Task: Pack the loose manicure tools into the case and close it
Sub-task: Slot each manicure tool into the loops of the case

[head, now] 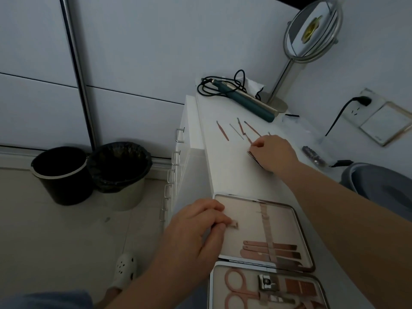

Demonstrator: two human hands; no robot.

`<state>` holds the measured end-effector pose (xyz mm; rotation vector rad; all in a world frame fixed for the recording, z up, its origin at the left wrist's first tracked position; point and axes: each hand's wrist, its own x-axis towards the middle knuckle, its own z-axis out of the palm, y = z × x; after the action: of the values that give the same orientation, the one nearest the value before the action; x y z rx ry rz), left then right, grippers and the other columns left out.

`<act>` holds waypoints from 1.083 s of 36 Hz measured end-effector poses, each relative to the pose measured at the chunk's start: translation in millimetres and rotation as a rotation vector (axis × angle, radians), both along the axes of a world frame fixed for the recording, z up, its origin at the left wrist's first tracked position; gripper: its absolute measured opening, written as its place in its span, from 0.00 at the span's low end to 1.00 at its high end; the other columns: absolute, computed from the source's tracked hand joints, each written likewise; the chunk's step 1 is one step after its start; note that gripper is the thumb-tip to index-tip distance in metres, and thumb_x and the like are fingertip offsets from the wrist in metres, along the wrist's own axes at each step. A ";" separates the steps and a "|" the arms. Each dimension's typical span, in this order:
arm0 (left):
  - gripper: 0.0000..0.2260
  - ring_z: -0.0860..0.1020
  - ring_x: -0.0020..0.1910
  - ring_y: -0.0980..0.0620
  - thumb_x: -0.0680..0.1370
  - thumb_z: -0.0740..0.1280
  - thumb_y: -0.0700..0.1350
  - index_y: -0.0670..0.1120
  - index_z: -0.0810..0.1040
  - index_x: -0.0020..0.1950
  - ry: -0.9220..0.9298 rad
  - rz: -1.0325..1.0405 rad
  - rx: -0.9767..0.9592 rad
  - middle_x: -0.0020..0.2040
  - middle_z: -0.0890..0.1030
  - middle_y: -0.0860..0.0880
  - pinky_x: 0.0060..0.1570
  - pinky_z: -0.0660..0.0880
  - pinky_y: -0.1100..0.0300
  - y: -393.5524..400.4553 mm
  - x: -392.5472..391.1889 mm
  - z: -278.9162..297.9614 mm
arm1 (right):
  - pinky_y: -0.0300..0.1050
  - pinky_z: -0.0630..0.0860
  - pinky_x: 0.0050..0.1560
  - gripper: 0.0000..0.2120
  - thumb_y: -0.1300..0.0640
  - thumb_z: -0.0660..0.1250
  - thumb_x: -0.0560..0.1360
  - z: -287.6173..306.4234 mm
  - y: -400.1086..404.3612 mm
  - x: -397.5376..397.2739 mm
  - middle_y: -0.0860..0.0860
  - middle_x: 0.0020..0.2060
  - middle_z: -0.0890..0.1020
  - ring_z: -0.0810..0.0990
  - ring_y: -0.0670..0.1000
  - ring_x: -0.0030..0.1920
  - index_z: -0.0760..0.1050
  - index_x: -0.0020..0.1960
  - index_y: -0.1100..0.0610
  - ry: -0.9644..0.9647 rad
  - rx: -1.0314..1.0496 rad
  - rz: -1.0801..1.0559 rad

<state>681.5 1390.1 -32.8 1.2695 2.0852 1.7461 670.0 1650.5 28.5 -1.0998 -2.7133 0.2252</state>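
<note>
While the case lies open at the near end of the white cabinet top, packing is judged partly done: rose-metal tools are strapped in both halves. Several thin loose tools remain further along. A small clip is pinched by the left hand; the right hand is curled over a flat dark-edged piece.

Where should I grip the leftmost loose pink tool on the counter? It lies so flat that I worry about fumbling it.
Pinch the leftmost pink tool across its thicker near end, coming straight down from above. It is a thin rod lying flat on the white counter, apart from the neighbouring tools, so both long sides are free; the far end tapers to a point and probably offers a poorer grip.
</note>
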 end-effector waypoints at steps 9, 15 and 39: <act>0.11 0.74 0.54 0.61 0.72 0.57 0.53 0.55 0.76 0.48 0.005 -0.008 -0.002 0.52 0.74 0.63 0.53 0.69 0.68 0.5 -0.1 -1.7 | 0.46 0.74 0.46 0.12 0.51 0.59 0.75 3.0 -17.2 -17.1 0.51 0.47 0.81 0.77 0.52 0.44 0.79 0.52 0.52 0.071 0.118 0.032; 0.11 0.74 0.54 0.60 0.72 0.57 0.54 0.55 0.75 0.50 0.031 -0.008 -0.019 0.53 0.74 0.64 0.54 0.71 0.63 -2.0 -0.4 0.8 | 0.46 0.72 0.48 0.12 0.52 0.58 0.75 7.4 -33.2 -53.8 0.50 0.37 0.78 0.76 0.52 0.41 0.78 0.43 0.56 -0.051 0.133 0.020; 0.09 0.73 0.51 0.69 0.71 0.62 0.51 0.58 0.80 0.47 -0.093 0.058 0.009 0.47 0.75 0.67 0.52 0.65 0.76 -2.9 1.2 16.7 | 0.38 0.66 0.28 0.12 0.52 0.65 0.69 20.6 -97.2 15.3 0.47 0.26 0.75 0.72 0.45 0.28 0.73 0.29 0.56 0.309 -0.310 0.100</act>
<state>682.7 1387.3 -16.1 1.1182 2.0847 1.8040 685.2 1553.3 49.1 -0.9093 -2.5070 0.7848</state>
